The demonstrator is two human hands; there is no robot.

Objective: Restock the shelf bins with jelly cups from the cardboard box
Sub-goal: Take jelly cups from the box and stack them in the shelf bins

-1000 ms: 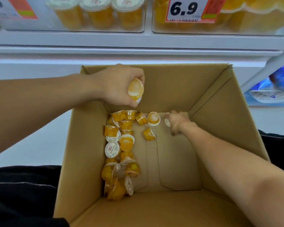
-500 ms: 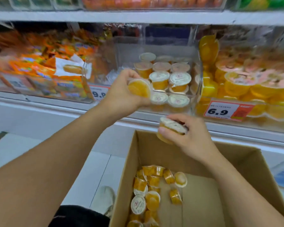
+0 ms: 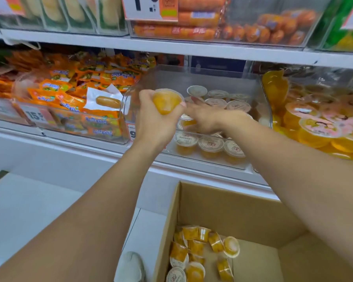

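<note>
A clear shelf bin (image 3: pixel 263 102) on the middle shelf holds several jelly cups (image 3: pixel 210 143) with white lids. My left hand (image 3: pixel 154 127) grips an orange jelly cup (image 3: pixel 166 101) at the bin's front left corner. My right hand (image 3: pixel 209 119) reaches into the bin from above, its fingers over a jelly cup (image 3: pixel 187 122) that it holds low among the others; the grip is partly hidden and blurred. Below, the open cardboard box (image 3: pixel 232 202) has several loose jelly cups (image 3: pixel 193 248) lying along its left side.
Left of the clear bin is a bin of orange snack packets (image 3: pixel 77 102). To the right sit larger yellow fruit cups (image 3: pixel 314 129). Sausages (image 3: pixel 194 16) fill the shelf above. A white shelf ledge (image 3: pixel 69 151) runs below the bins. A grey shoe (image 3: pixel 130 265) rests left of the box.
Both hands rose from the box with one cup each. My right hand has moved from above the box into the clear bin; my left hand has come level with the bin's front.
</note>
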